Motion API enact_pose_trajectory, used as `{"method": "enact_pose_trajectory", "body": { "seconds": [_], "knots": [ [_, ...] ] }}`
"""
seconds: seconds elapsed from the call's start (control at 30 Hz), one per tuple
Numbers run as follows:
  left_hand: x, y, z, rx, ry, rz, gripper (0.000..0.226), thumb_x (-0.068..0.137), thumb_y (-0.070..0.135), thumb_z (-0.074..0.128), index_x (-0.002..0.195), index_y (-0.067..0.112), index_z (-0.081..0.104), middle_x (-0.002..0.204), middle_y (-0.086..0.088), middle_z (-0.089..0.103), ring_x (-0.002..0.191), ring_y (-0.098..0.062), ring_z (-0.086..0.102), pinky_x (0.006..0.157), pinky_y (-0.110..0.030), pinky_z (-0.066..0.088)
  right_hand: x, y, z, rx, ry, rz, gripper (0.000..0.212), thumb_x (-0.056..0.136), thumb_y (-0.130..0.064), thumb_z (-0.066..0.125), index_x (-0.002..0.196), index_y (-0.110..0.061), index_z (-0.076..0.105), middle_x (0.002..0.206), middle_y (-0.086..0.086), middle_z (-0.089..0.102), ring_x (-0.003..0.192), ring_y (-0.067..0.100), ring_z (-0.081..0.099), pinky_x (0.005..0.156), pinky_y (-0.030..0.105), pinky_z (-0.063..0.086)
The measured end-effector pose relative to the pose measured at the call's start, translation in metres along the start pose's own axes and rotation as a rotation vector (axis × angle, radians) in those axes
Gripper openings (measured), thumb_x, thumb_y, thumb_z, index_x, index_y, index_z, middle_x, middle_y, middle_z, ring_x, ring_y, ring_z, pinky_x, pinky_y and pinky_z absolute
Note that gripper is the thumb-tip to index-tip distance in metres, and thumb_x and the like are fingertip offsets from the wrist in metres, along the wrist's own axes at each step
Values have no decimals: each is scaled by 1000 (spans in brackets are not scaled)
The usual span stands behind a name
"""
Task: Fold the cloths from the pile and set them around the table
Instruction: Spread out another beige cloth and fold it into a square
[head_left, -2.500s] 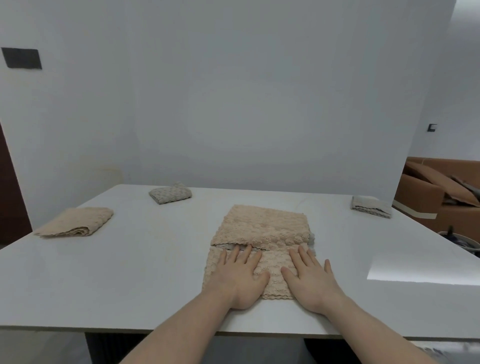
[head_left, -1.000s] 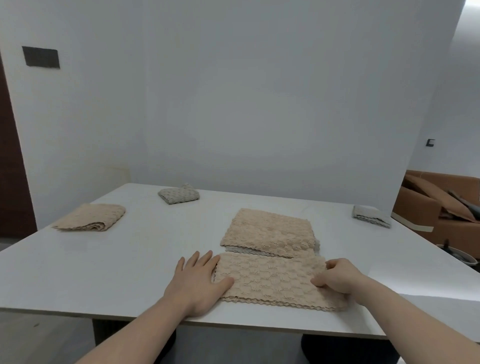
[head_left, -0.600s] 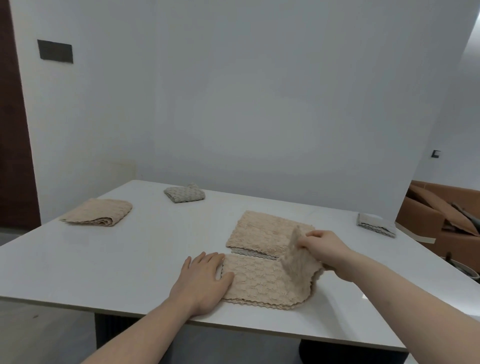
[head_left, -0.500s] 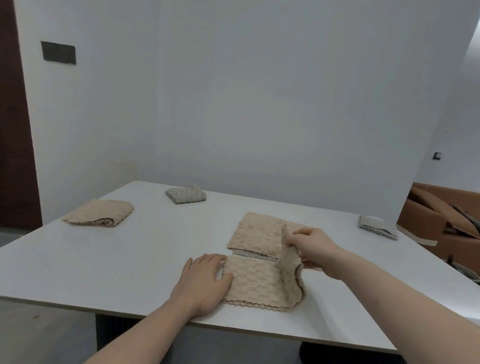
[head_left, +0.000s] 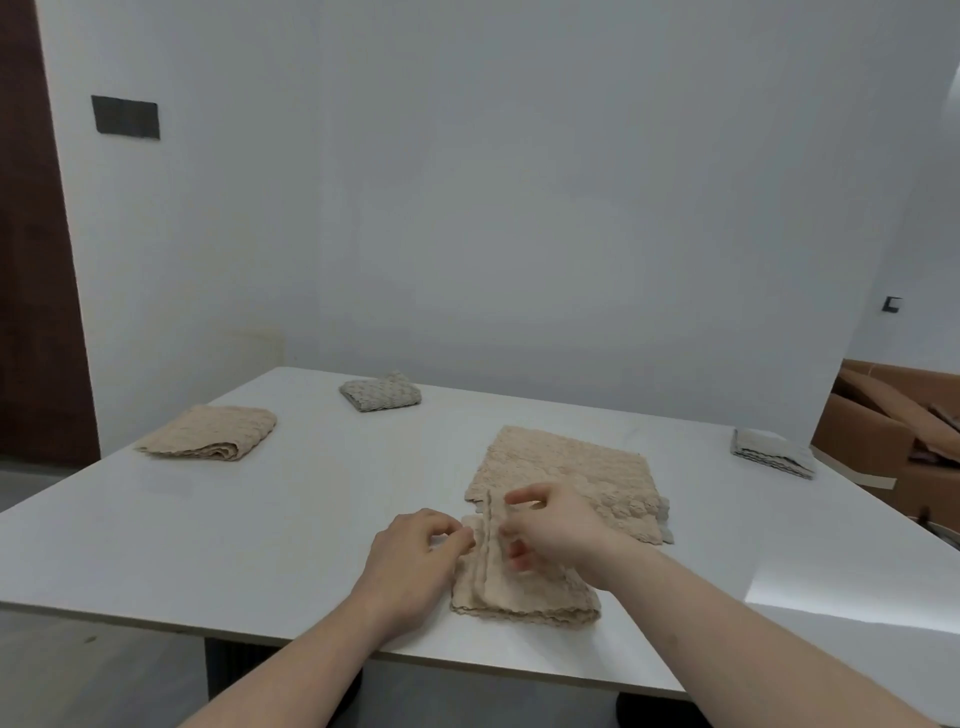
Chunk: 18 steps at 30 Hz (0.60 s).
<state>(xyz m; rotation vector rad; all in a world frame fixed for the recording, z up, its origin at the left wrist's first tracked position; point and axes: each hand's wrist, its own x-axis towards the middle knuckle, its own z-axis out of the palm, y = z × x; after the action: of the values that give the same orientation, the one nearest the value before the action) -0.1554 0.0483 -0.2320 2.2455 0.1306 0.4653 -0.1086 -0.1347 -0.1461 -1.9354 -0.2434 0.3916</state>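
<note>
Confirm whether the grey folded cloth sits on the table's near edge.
No, the grey folded cloth lies near the table's far edge.

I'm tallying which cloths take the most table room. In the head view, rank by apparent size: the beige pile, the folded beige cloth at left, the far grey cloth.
1. Beige pile, nearest, so maybe flattered.
2. Folded beige cloth.
3. Far grey cloth, farthest.

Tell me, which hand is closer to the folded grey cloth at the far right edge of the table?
Right. The right hand is on the beige cloth, nearer the grey cloth; the left hand lies farther left.
</note>
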Motion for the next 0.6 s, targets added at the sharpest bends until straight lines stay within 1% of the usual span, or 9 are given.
{"method": "enact_pose_trajectory", "body": {
  "seconds": [0.1, 0.17, 0.23, 0.3, 0.33, 0.4, 0.43, 0.5, 0.6],
  "knots": [
    [-2, 2, 0, -14, 2, 8, 42, 81, 77, 49, 83, 44, 75, 100, 29, 68, 103, 5, 60, 99, -35, 47, -2, 2, -3, -5, 28, -84, 29, 90, -6, 65, 119, -13, 64, 102, 14, 70, 66, 19, 71, 67, 39, 64],
    [-4, 4, 0, -17, 14, 1, 40, 74, 81, 59, 81, 45, 75, 102, 30, 68, 107, 6, 58, 100, -31, 46, -1, 7, -10, -83, 127, -196, 24, 91, -9, 62, 110, -22, 68, 98, 4, 72, 71, 17, 72, 65, 37, 64],
    [-5, 6, 0, 0, 3, 11, 30, 67, 76, 70, 79, 48, 75, 102, 31, 67, 109, 7, 56, 101, -29, 44, -1, 17, -19, -252, 250, -306, 27, 90, -11, 60, 102, -33, 69, 94, -10, 70, 78, 10, 69, 66, 31, 60],
    [-6, 8, -1, 22, -16, 25, 23, 65, 72, 76, 78, 52, 75, 103, 31, 66, 109, 9, 56, 102, -28, 43, 0, 33, -27, -403, 310, -381, 27, 89, -14, 61, 100, -39, 66, 101, -18, 66, 92, 2, 61, 75, 20, 50],
    [-6, 8, -2, 25, -22, 30, 20, 66, 70, 77, 77, 53, 75, 103, 32, 65, 108, 10, 56, 102, -28, 43, 1, 43, -30, -477, 309, -400, 26, 89, -17, 61, 103, -39, 64, 107, -21, 62, 100, 1, 57, 81, 19, 45],
    [-6, 8, -3, 17, -33, 30, 13, 69, 65, 79, 74, 53, 76, 104, 32, 66, 107, 11, 56, 102, -28, 43, 2, 62, -34, -609, 256, -403, 30, 87, -26, 62, 113, -40, 61, 117, -22, 53, 115, 5, 47, 95, 24, 38],
    [-6, 8, -3, 8, -36, 29, 11, 70, 62, 80, 74, 52, 76, 104, 32, 66, 107, 11, 56, 103, -28, 43, 2, 70, -34, -630, 228, -398, 33, 86, -31, 63, 117, -40, 59, 120, -23, 50, 120, 6, 43, 99, 25, 36],
    [-5, 8, -2, -21, -34, 22, 11, 72, 59, 80, 73, 49, 77, 104, 32, 67, 108, 11, 57, 104, -29, 43, 3, 79, -32, -589, 210, -414, 34, 86, -37, 64, 119, -43, 58, 124, -27, 46, 124, 1, 40, 103, 23, 33],
    [-4, 6, 0, -66, -32, -12, 19, 72, 62, 77, 79, 44, 77, 106, 32, 68, 111, 9, 58, 107, -34, 43, 6, 79, -26, -535, 271, -500, 30, 86, -36, 66, 115, -43, 60, 122, -32, 45, 122, -9, 37, 103, 18, 30]
  ]
}}
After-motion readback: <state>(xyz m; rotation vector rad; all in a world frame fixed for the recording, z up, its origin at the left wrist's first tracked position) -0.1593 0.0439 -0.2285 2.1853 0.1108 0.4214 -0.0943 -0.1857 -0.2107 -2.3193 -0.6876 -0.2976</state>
